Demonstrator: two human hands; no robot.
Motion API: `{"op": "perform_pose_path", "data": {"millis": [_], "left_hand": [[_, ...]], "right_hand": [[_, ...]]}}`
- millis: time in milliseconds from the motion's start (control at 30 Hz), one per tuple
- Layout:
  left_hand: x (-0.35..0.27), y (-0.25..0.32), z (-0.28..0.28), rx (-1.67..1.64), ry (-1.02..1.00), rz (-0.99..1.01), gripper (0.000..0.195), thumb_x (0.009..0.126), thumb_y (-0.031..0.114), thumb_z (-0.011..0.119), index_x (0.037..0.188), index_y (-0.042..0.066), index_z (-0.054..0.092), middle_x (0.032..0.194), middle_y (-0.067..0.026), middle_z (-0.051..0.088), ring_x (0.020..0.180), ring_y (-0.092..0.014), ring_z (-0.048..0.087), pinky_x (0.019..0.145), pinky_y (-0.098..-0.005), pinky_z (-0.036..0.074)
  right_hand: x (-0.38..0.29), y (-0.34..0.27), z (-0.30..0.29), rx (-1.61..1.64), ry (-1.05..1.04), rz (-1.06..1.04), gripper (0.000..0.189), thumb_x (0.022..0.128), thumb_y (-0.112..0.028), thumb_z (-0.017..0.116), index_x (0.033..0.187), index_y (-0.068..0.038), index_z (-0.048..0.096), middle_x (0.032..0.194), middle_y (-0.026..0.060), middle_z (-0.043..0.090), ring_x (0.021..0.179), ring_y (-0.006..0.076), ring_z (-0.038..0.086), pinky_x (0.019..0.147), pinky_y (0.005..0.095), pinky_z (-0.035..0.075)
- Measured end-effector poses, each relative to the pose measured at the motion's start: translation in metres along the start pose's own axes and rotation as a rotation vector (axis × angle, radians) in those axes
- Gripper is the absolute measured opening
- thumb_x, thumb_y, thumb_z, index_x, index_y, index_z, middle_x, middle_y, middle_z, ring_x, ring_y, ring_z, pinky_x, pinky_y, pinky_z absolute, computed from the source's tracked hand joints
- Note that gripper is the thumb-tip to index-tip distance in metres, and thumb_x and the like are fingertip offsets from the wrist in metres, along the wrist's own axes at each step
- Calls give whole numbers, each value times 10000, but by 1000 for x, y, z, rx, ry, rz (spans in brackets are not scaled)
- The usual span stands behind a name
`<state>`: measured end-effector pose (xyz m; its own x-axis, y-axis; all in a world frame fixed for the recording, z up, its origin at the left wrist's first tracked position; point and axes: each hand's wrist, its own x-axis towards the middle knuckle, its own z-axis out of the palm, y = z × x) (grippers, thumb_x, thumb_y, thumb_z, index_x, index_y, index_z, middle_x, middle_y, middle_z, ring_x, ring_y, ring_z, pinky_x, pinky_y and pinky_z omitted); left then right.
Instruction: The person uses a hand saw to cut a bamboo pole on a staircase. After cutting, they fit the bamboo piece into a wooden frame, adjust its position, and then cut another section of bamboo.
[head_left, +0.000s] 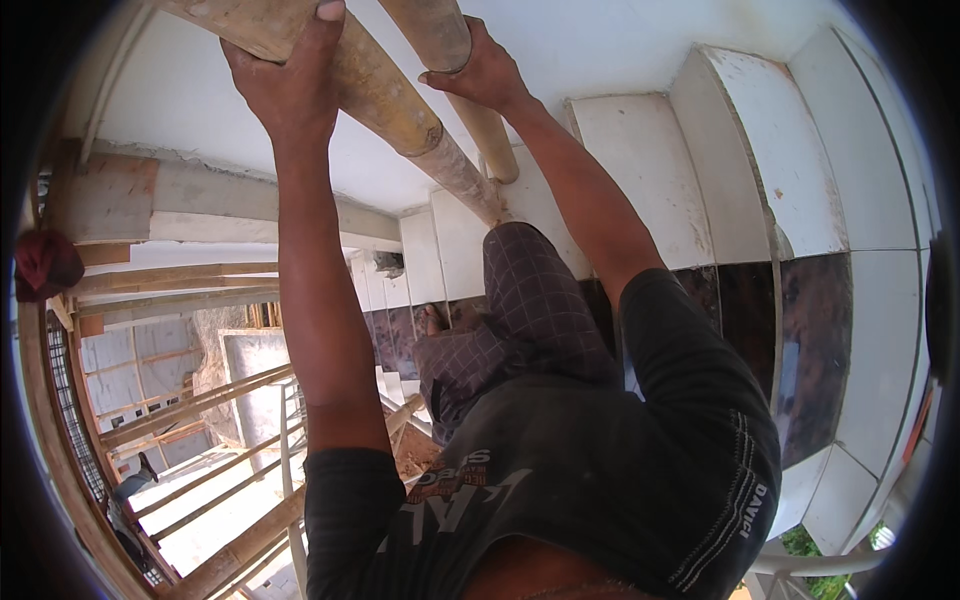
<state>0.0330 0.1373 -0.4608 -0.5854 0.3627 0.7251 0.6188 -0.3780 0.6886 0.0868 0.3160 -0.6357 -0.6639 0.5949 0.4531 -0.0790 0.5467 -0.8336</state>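
Note:
My left hand (289, 90) is closed around a thick, mottled yellow-brown round pole (390, 97), its thumb lying over the top. That pole slants down to the right, with a narrower, greyish lower section (465, 176) that reaches down near my raised knee. Around a second, tan round pole (431, 34), just to the right, my right hand (484, 71) is wrapped. The second pole's lower end (506, 169) is beside the first one's, close to the white tiled steps (637, 142). The upper ends of both poles are cut off by the picture's top edge.
White stair tiles and dark marbled tiles (814, 352) run around me, with a bare foot (431, 319) on the dark strip. At left are wooden beams (180, 281), a metal railing (289, 450) and a dark red cloth (49, 265). Another person's shoe (148, 466) shows lower left.

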Motion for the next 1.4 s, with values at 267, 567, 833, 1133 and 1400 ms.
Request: {"op": "perform_pose_path", "data": {"millis": [267,567,833,1133,1400], "left_hand": [[-32,22,-82,-68,57,12,808,777,277,825,1354,-6,337,1032,-239,623,922,-340,671,852,-521,609],[-117,133,-187,188,363,4,916,736,696,709,1250,-39,524,1068,-180,644,921,-329,682,832,-453,576],[-167,158,-196,423,567,22,1090,697,750,719,1432,25,366,1037,-174,602,878,-312,647,772,-412,578],[-180,116,-204,417,526,41,1134,660,595,870,1391,-54,295,1034,-185,615,877,-282,647,806,-415,567],[-196,104,-214,506,573,39,1048,649,594,880,1272,-93,392,1028,-196,625,899,-297,655,788,-416,570]], "right_hand": [[19,9,31,113,-53,-8,1019,619,-421,892,1402,-24,376,1220,193,640,1119,340,646,973,431,513],[-13,-37,62,153,-79,90,944,666,-379,901,1354,6,382,1196,184,639,1115,296,650,950,426,544],[-16,-19,33,592,-440,223,893,667,-187,864,1414,-30,401,1257,100,591,1196,240,567,1038,417,467],[-111,46,97,403,-378,156,964,626,-243,902,1403,-31,372,1243,145,604,1191,281,584,1018,403,476],[-118,9,111,466,-424,145,858,685,-224,890,1355,-20,395,1192,142,620,1118,254,616,973,415,502]]}}
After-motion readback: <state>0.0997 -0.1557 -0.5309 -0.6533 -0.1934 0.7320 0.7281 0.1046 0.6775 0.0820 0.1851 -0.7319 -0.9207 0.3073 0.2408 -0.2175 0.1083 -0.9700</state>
